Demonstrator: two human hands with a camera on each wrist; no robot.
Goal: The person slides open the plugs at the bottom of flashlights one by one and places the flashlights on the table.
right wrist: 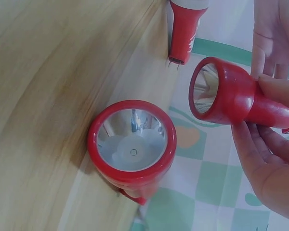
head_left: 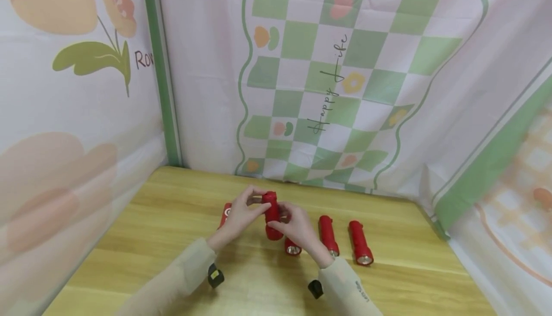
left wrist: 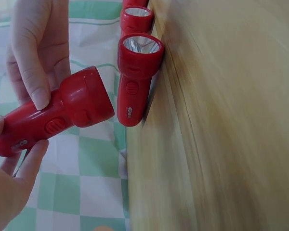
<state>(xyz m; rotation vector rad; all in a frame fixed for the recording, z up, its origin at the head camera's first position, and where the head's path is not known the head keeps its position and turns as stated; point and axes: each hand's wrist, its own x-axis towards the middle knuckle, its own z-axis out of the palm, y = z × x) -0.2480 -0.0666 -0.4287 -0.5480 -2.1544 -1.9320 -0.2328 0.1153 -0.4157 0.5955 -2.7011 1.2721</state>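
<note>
A red flashlight [head_left: 272, 215] is held above the table, its lens end tilted down. My left hand [head_left: 240, 215] pinches the narrow tail end between thumb and fingers. Around the body nearer the head, my right hand [head_left: 297, 225] grips with thumb and fingers. The left wrist view shows the oval switch on the side of this flashlight [left wrist: 62, 113]; its clear lens shows in the right wrist view. Just below the hands lies another red flashlight [head_left: 293, 247], partly hidden by the right hand.
Two more red flashlights [head_left: 328, 235] [head_left: 360, 242] lie to the right, lenses toward me. Behind the left hand is a red-and-white object [head_left: 225, 212], which the right wrist view shows as a flashlight body with metal prongs [right wrist: 183, 38]. Patterned curtains [head_left: 310, 90] border the wooden table [head_left: 172, 215].
</note>
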